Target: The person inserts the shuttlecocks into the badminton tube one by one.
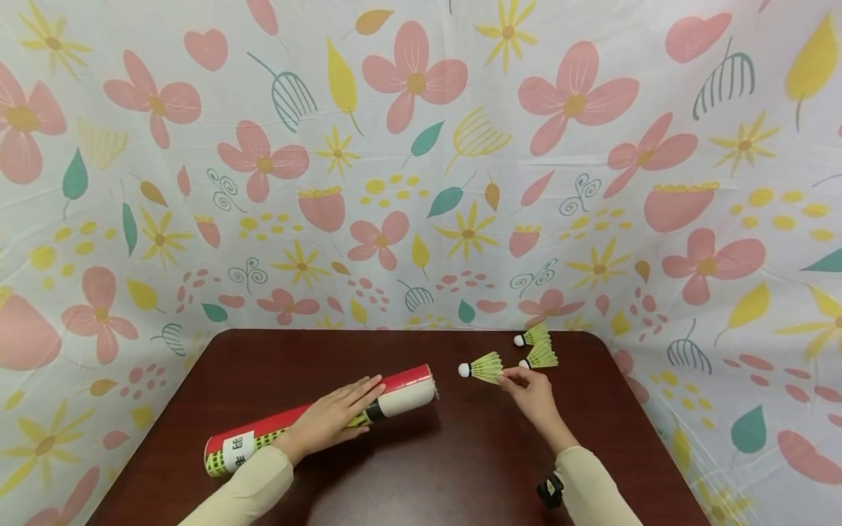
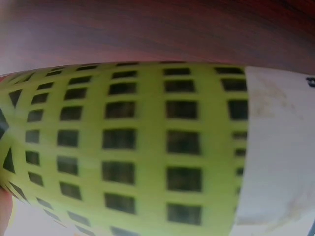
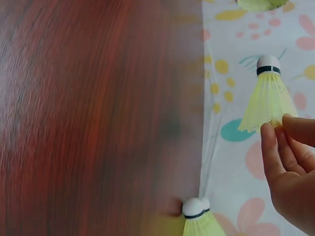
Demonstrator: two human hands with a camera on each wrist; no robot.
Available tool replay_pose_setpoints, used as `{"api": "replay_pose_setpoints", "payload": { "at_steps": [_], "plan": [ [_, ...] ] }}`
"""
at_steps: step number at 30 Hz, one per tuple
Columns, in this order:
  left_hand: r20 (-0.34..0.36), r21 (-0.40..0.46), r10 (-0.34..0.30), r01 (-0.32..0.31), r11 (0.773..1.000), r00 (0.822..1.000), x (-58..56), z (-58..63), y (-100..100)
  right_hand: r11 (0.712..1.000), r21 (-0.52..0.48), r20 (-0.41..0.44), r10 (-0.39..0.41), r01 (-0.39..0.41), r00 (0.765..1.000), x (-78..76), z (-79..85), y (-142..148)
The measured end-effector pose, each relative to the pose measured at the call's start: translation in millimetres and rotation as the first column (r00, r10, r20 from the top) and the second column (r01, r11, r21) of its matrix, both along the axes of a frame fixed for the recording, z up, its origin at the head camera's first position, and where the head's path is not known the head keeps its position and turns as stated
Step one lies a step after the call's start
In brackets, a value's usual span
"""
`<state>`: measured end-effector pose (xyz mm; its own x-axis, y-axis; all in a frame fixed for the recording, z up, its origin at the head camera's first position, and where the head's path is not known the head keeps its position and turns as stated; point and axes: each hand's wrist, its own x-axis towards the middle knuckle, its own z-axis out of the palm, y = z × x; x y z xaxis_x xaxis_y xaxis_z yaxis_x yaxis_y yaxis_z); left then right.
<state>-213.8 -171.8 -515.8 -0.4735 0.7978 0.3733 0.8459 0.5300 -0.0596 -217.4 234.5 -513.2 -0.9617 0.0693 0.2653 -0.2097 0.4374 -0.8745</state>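
My left hand grips a shuttlecock tube, fingers across its top and thumb along the near side. The tube is red, white and yellow-green with a dark grid print, and its right end tilts up. In the left wrist view the tube's gridded wall fills most of the picture. My right hand pinches a yellow shuttlecock by its skirt's edge, with the white cork toward the tube's right end. The same shuttlecock shows cork up in the right wrist view, between thumb and fingertips.
Two more yellow shuttlecocks, a rear one and a nearer one, lie by the far right corner of the dark wooden table. A flower-printed cloth hangs behind the table and along both sides.
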Motion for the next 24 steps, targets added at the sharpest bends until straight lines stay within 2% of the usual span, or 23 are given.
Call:
{"api": "replay_pose_setpoints", "payload": {
  "at_steps": [5,8,16,24],
  "plan": [
    [-0.002,-0.007,0.007,-0.007,1.000,1.000,0.5,0.4,-1,0.997,-0.026,-0.045,0.068,-0.070,0.997,13.1,19.2,-18],
    [-0.004,-0.007,0.010,-0.010,1.000,1.000,0.9,0.4,-1,0.995,-0.053,-0.033,0.079,-0.081,0.996,19.5,28.9,-29],
    [-0.029,0.000,0.001,-0.001,1.000,1.000,3.0,0.4,0,0.992,-0.038,-0.045,0.118,-0.120,0.992,6.1,-1.2,-39],
    [-0.045,-0.006,-0.004,0.004,1.000,0.999,2.9,-2.4,1,0.988,-0.021,-0.035,0.154,-0.155,0.987,8.3,-4.0,-57]
  ]
}}
